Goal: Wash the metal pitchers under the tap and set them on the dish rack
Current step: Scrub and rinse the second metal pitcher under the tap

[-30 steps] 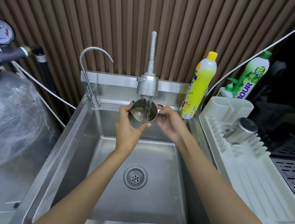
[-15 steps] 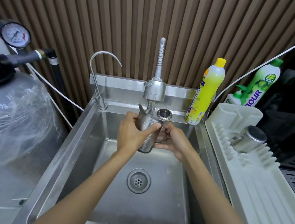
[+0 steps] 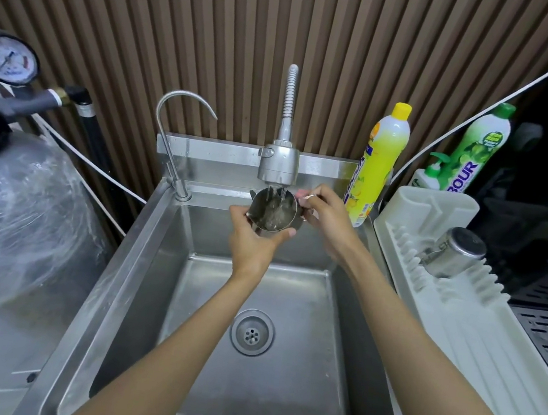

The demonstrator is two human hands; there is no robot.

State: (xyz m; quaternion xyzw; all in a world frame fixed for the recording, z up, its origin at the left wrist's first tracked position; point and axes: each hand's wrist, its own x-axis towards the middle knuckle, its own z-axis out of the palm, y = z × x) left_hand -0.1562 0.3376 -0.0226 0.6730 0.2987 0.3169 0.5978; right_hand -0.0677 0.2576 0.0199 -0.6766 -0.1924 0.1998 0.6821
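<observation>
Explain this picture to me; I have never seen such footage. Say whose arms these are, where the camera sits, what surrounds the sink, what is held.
There is no machine: these are a person's two bare arms, filmed by one wide-angle camera worn on the head, looking down. The left hand grips the body of a metal pitcher, the right hand holds it at the handle side, and water from the tap runs into it over the steel sink. On the right, a white dish rack carries a second pitcher, lying tilted. Behind stand a yellow bottle and a green bottle.
</observation>
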